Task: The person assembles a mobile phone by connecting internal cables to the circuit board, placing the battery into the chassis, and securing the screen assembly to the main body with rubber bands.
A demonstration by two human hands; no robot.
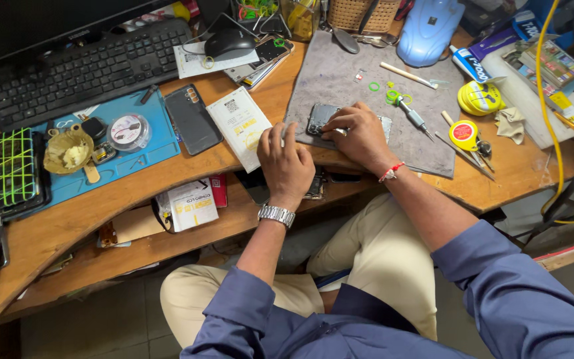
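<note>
We see both hands working at the near edge of a grey work mat (340,80) that lies on the curved wooden tabletop (513,179). A dark phone (320,118) rests on the mat, camera end to the left, its long axis running left to right across our view, roughly along the tabletop's front edge. The right hand (360,136) lies directly on top of it, fingers (337,131) curled together and pressed down on the phone's back near the middle (whether something small is pinched under them we cannot tell). The left hand (286,163) sits just to the left and slightly nearer the body, fingers bent and close together, its fingertips at the mat's edge beside the phone's left end; it seems to steady rather than grip, and we cannot tell if it touches the phone itself. So the phone lies under the right hand and just to the right of the left hand, the right being plainly the nearer. On the mat close to the right hand's far side lie a small screwdriver (412,114) with a green collar and a green ring (373,86). Further left, off the mat, a second dark phone (192,119) lies face down beside a white printed packet (242,123), next to a blue mat (147,149).
</note>
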